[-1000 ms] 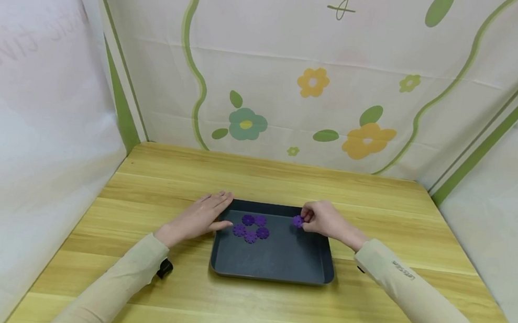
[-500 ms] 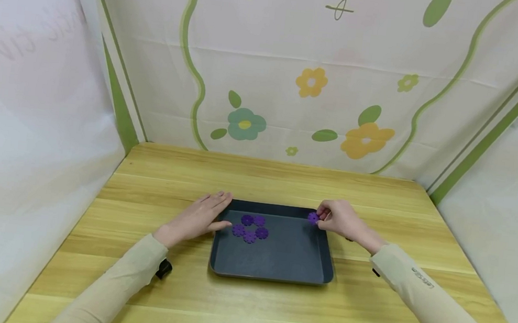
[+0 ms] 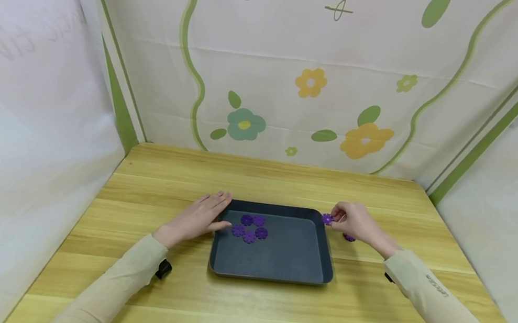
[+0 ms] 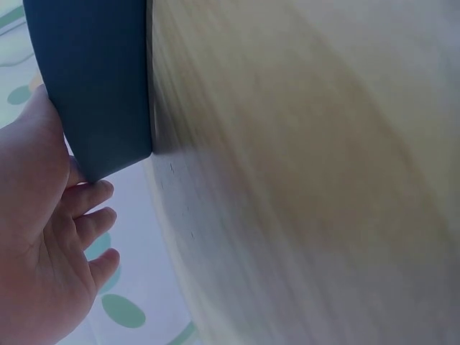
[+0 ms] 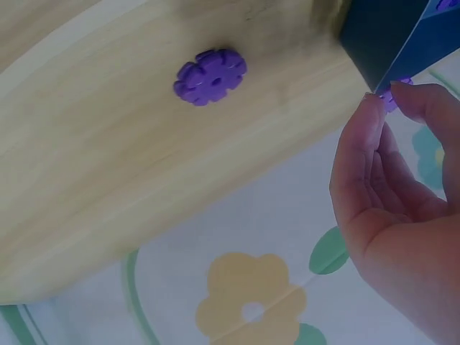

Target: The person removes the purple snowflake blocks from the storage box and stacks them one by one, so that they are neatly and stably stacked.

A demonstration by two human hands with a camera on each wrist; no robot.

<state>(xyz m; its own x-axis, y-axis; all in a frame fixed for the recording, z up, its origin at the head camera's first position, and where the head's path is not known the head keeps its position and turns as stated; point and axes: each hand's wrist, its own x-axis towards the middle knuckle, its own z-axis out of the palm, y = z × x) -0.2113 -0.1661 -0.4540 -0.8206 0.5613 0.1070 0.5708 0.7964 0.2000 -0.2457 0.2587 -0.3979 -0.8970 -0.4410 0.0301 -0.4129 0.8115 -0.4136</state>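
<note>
My right hand [image 3: 356,221] pinches a purple flower-shaped plastic disc [image 3: 327,219] between thumb and fingertips, just beyond the far right corner of the dark baking tray [image 3: 292,254]. In the right wrist view, the fingers largely cover that disc. My left hand [image 3: 202,214] lies along the tray's far left corner, fingers extended and thumb over the rim; the left wrist view shows it against the tray's outer wall [image 4: 97,86]. A ring of several purple discs [image 3: 249,237] lies inside the tray, toward its left.
Another purple disc [image 5: 210,77] lies on the wooden table [image 3: 271,315] to the right of the tray, partly under my right hand in the head view. A printed fabric wall [image 3: 272,78] rises behind the table, with more fabric at both sides.
My right hand has moved right, carrying the pinched disc from above the tray to past its far right corner. A disc on the table has come into sight. My left hand stays put.
</note>
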